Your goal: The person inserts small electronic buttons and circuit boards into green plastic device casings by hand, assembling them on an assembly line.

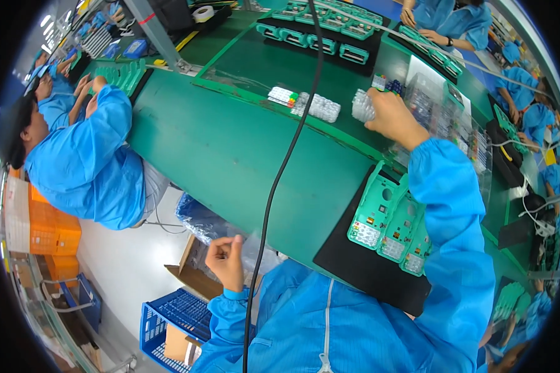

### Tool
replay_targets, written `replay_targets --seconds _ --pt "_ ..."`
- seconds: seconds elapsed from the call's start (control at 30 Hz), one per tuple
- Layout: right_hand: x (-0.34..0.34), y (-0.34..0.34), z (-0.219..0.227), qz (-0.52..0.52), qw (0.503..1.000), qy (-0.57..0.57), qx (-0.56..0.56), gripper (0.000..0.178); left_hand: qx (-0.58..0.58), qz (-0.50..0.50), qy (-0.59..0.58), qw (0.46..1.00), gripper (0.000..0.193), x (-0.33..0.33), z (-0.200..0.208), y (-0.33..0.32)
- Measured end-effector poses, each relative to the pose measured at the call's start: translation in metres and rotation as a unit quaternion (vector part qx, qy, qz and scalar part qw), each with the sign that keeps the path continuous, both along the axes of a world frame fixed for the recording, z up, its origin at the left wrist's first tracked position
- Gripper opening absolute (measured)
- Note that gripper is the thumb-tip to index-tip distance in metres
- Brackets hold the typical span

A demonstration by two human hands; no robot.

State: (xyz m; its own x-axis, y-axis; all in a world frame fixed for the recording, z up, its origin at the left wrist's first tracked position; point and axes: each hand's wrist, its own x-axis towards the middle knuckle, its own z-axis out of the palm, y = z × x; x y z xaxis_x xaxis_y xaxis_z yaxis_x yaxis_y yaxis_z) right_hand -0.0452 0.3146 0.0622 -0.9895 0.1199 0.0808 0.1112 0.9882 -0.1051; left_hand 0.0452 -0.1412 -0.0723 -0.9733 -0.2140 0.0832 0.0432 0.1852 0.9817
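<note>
Right hand (393, 117): fingers clamped edgewise on translucent white studded sheet (361, 105), presumably sparing its face; left hand (226, 263): finger closure unclear.

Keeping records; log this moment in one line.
right hand: holding whitish bumpy pads; left hand: curled; green plastic casings: on black flat mat

Benchtop (218, 161), mid-frame: solid green, brighter green edging (230, 92). Keypad stack (362, 107), right of top centre: whitish-clear, bumpy dot pattern. Keypad strip (280, 95), top centre: white, red/yellow/green keys at its right end; clear-grey piece (320, 108) next to it: same dots. Casings (379, 202), right of centre: mint green, white keypads (366, 234). Mat (342, 252): black. Jacket (373, 329), bottom centre: bright blue, faint fine lines. Cable (266, 224): black. Crate (150, 329), lower left: blue lattice. Bins (59, 233), far left: orange.
</note>
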Motion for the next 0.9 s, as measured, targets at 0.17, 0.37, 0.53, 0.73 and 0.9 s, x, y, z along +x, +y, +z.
replay_targets --seconds 0.17,0.37,0.53,0.73,0.9 --pt "-0.032 0.041 -0.031 0.003 1.000 -0.003 -0.022 0.065 0.043 0.070 -0.012 0.997 0.016 -0.014 -0.059 -0.064" --pt "-0.044 0.047 -0.038 0.087 0.992 -0.039 -0.085 0.071 -0.200 -0.001 -0.117 0.973 0.030 -0.024 -0.151 -0.106" --pt "-0.031 0.045 -0.031 0.049 0.992 -0.086 -0.073 0.085 -0.408 -0.156 -0.047 0.898 0.022 -0.078 -0.125 -0.086" --pt "-0.009 0.030 -0.019 0.039 0.999 -0.007 -0.020 0.129 -0.451 -0.243 -0.002 0.859 0.021 -0.167 -0.180 -0.068" --pt "0.026 -0.001 0.041 -0.011 0.998 0.018 -0.066 0.121 -0.407 -0.242 0.288 0.832 0.028 -0.183 -0.233 -0.052"
